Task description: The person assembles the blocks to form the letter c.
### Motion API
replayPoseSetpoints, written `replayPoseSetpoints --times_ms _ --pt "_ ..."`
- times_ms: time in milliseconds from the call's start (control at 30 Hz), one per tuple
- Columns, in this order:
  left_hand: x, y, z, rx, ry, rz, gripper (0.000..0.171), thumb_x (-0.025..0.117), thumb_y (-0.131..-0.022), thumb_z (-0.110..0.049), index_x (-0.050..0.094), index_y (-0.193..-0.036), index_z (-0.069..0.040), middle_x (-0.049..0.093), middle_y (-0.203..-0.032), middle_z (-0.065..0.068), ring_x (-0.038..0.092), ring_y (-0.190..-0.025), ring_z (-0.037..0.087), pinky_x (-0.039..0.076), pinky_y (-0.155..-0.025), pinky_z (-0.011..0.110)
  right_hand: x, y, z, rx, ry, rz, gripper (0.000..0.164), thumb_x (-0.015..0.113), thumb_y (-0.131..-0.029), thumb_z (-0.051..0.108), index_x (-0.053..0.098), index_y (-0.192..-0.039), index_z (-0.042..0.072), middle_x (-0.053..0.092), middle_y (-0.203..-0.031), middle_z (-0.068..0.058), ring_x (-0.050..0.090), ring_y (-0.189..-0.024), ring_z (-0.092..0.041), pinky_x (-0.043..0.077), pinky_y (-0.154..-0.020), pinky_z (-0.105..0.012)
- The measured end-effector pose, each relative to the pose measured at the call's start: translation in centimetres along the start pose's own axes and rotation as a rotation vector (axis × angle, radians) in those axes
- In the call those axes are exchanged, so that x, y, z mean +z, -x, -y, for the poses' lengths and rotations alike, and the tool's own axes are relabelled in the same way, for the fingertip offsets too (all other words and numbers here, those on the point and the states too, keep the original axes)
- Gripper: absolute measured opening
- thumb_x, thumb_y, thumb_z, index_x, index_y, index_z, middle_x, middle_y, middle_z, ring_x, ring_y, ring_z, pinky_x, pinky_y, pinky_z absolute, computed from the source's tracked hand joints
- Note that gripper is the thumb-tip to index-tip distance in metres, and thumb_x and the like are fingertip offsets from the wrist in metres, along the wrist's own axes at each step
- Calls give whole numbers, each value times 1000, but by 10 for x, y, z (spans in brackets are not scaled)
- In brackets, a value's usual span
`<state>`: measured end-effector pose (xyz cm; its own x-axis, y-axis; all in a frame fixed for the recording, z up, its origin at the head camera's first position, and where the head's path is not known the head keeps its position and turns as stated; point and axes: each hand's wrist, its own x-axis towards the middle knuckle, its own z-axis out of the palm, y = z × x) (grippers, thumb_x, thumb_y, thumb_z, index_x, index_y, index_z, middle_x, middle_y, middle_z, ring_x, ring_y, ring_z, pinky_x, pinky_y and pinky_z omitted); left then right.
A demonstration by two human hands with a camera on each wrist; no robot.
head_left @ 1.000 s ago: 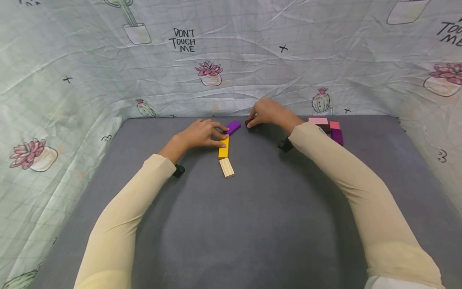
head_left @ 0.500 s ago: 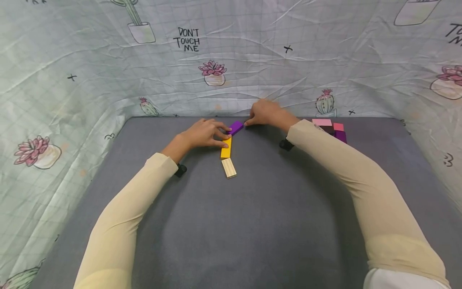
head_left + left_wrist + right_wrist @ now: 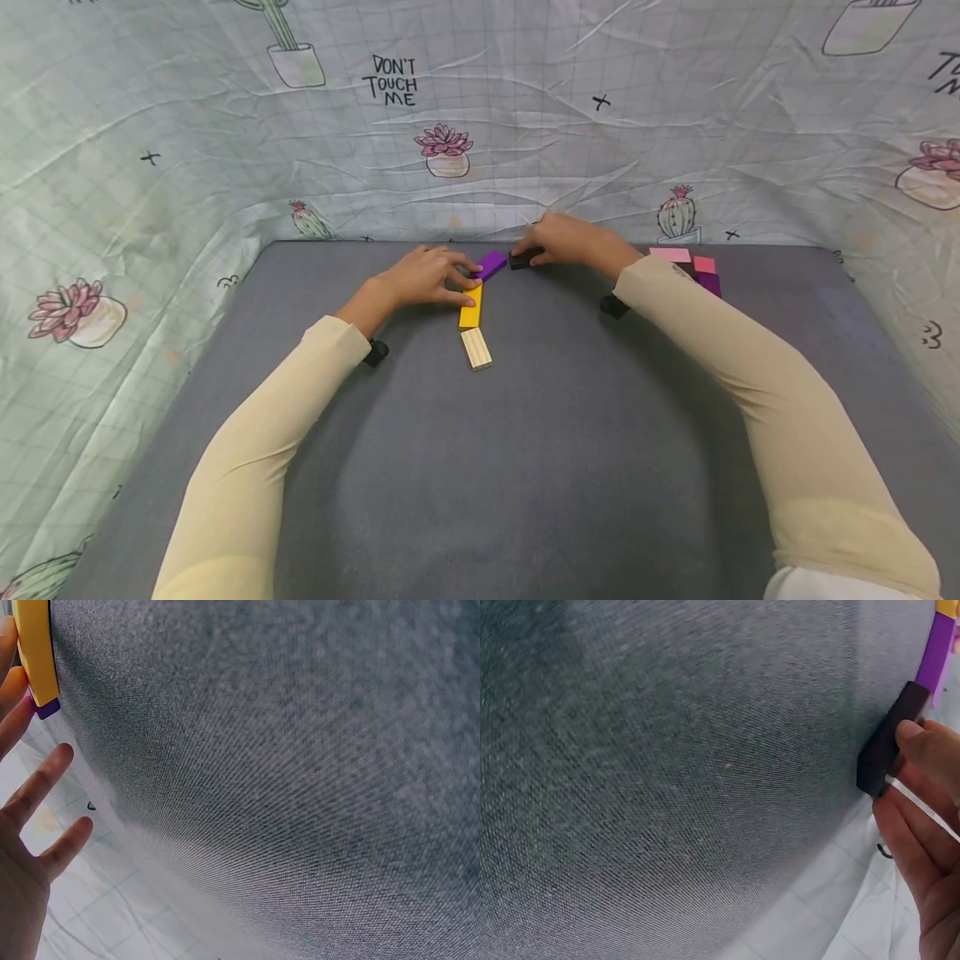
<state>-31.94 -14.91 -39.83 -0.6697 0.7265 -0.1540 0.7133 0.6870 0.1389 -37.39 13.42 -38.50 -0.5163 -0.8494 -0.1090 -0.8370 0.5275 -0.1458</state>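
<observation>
Closing a gap, the right hand [image 3: 573, 240] has brought the black block [image 3: 883, 746], pinched in its grip, to three o'clock of the purple block [image 3: 492, 263], seemingly end to end; that likely makes it the row's fourth piece. The left hand [image 3: 420, 275] clasps nothing, fingers resting on the yellow block [image 3: 469, 317] and apparently the purple. I count one black, one purple, one yellow, one pale block [image 3: 477, 348] (at the yellow's six o'clock), plus at least four in a cluster [image 3: 704, 265] toward three o'clock on the table [image 3: 570, 433].
</observation>
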Motion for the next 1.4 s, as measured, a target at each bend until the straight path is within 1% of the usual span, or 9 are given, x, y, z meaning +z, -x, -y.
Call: replayPoseSetpoints --times_ms 133,333,467,667,933,1067,1233,1400 --pt "0 0 0 -6 -3 2 48 69 -93 -55 70 -131 -26 57 -146 -6 48 -133 27 32 -111 59 1 2 -1 10 10 -23 36 75 -93 9 72 -128 6 75 -113 -12 73 -95 -25 58 -82 -41" --pt "1 0 0 -11 4 4 48 70 -92 -55 71 -131 -26 56 -146 -5 48 -133 27 32 -110 60 2 0 -2 36 -6 -33 35 75 -94 10 71 -128 7 75 -113 -13 74 -92 -24 59 -79 -38" --pt "2 0 1 -6 2 0 48 69 -92 -55 71 -131 -26 57 -146 -5 49 -132 28 33 -110 59 4 -1 -2 55 -19 -52 34 75 -94 10 72 -127 7 75 -113 -13 74 -94 -25 59 -80 -39" --pt "3 -1 3 -5 -7 -6 49 69 -92 -55 71 -130 -25 57 -145 -5 50 -131 27 34 -109 59 6 -2 1 54 0 -87 32 74 -94 10 72 -126 6 75 -113 -14 74 -95 -26 59 -80 -40" --pt "1 -1 2 -9 -5 0 49 69 -92 -57 70 -131 -27 57 -145 -6 49 -132 26 34 -109 58 9 -4 5 121 11 -102 32 72 -95 9 72 -127 6 74 -115 -14 72 -98 -28 57 -83 -42" --pt "1 -1 1 -5 -1 -1 48 69 -92 -56 71 -130 -27 57 -145 -6 49 -132 27 33 -109 58 9 -3 6 131 16 -105 31 72 -95 9 73 -126 5 75 -113 -14 72 -96 -27 57 -82 -42" --pt "1 -1 1 -2 -4 -6 48 69 -92 -57 71 -130 -27 58 -145 -6 50 -132 27 34 -109 58 9 -3 8 153 15 -100 32 71 -96 10 72 -127 7 75 -113 -13 71 -94 -26 56 -81 -41" --pt "2 -1 1 -1 -4 -9 48 69 -92 -57 71 -130 -28 58 -145 -6 49 -132 27 33 -110 58 10 -3 9 162 20 -113 32 71 -96 9 72 -127 7 75 -111 -13 71 -95 -27 56 -81 -42"
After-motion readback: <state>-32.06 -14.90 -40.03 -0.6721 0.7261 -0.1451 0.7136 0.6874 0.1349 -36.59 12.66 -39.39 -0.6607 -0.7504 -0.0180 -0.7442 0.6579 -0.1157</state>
